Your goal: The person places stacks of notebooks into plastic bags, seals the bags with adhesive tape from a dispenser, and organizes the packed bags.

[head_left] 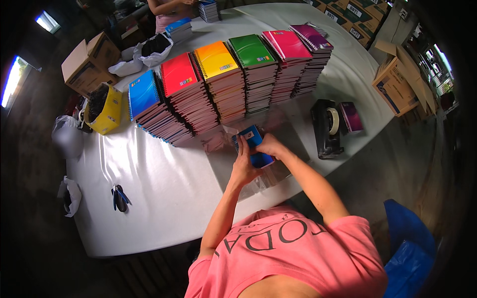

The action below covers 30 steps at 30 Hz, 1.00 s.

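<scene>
Your left hand [243, 166] and right hand [271, 145] both close their fingers on a small blue notebook [254, 145] above the white bench [159, 193].

The blue notebook [254, 145] at the centre of the frame is partly covered by both hands, so its lower cover is hidden. The left hand [243, 166] blocks its near edge; the right hand [272, 145] hides its right side, and the fingers [240, 145] blur slightly. The clear wrapping [258, 184] beneath is too glassy to trace. At the top edge, a second person [169, 10] is cut off above the torso. The dark tool [119, 197] at lower left is too small to identify.
</scene>
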Available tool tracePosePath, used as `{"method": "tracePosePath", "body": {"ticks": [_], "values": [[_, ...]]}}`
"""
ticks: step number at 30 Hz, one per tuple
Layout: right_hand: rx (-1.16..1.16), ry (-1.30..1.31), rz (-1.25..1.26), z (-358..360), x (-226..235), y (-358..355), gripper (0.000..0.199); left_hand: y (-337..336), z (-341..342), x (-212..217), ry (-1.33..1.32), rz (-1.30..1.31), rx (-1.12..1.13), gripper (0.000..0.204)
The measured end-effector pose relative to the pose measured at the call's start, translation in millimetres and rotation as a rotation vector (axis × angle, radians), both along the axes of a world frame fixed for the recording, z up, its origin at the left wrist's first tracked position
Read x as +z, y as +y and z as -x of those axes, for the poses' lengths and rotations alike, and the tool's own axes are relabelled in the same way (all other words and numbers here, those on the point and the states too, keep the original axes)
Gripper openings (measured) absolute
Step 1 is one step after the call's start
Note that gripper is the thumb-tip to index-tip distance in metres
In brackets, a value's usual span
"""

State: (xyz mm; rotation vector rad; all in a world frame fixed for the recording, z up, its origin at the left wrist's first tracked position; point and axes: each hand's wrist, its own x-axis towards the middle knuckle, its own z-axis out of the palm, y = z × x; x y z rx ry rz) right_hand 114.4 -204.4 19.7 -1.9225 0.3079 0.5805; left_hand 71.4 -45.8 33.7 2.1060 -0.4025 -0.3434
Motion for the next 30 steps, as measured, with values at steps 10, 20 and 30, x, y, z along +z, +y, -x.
{"method": "tracePosePath", "body": {"ticks": [10, 20, 30], "values": [[-0.013, -0.263, 0.035, 23.4, -5.4, 16.0, 0.092, -1.3, -0.6, -6.8, 0.270, 0.646, -0.143, 0.131], [0.132, -0.314, 0.084, 21.5, -24.3, 7.2, 0.091, 36.4, -77.6, -29.0, 0.187, 0.429, 0.375, 0.068], [0.099, -0.212, 0.170, 32.8, 0.1, 18.6, 0.087, 35.1, -57.0, 27.5, -0.612, 0.122, 0.495, 0.028]]}}
